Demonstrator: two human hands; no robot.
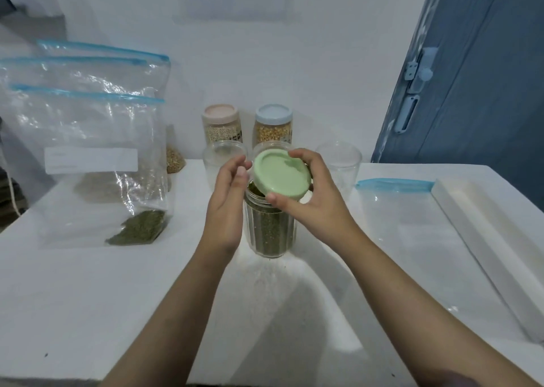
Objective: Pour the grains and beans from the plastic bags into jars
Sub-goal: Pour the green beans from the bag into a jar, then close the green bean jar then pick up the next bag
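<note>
Right hand (306,201) grips green lid (281,176) tilted over jar (269,227); left hand (228,198) open beside jar.

Single head-worn wide-angle view, looked forward and down from above white table (88,298). Sat close over both forearms; faced back wall (265,48), blue door (471,92) at right edge. Edges bowed by lens. No second view.
</note>
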